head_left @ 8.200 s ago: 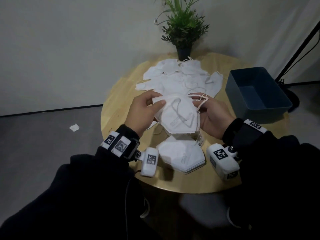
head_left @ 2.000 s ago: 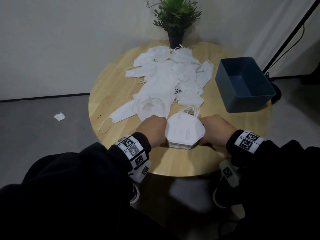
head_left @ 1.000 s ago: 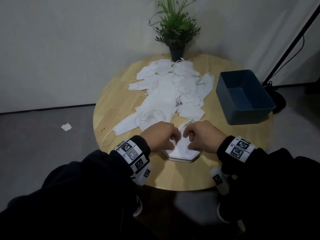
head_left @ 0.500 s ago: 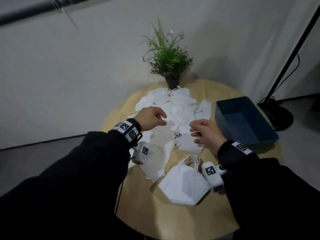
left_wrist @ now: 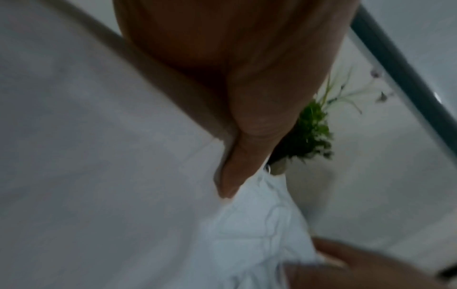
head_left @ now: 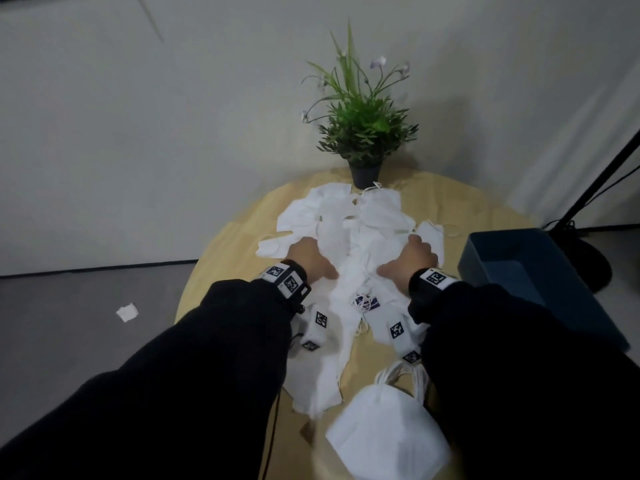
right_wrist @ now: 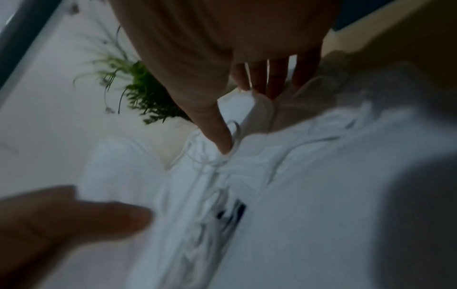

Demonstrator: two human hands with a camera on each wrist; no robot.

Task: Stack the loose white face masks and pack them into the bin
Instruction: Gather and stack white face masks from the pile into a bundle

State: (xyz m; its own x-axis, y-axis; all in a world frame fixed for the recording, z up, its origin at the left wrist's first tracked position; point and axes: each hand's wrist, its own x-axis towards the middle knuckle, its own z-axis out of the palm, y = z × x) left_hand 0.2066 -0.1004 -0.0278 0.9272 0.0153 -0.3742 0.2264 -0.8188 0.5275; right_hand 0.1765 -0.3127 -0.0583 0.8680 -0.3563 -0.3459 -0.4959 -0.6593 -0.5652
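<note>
Loose white face masks (head_left: pixel 363 230) lie in a heap across the middle of the round wooden table (head_left: pixel 239 244). My left hand (head_left: pixel 306 256) sits on the heap's left side; the left wrist view shows its thumb (left_wrist: pixel 247 136) pressed to a mask, other fingers hidden. My right hand (head_left: pixel 414 259) rests on the right side, its fingers (right_wrist: pixel 277 78) straight down on the masks (right_wrist: pixel 309 176), thumb spread apart. A neat stack of masks (head_left: pixel 388 441) lies at the near edge, untouched. The dark blue bin (head_left: pixel 526 271) stands at the right, with no masks visible inside.
A potted green plant (head_left: pixel 363 133) stands at the table's far edge behind the heap. A black stand (head_left: pixel 606 174) with a round base rises on the floor right of the bin. A paper scrap (head_left: pixel 126 311) lies on the grey floor at left.
Both hands left the stack at the near edge, reached forward over the table, and now rest on the loose heap. The head camera has tilted up and moved closer.
</note>
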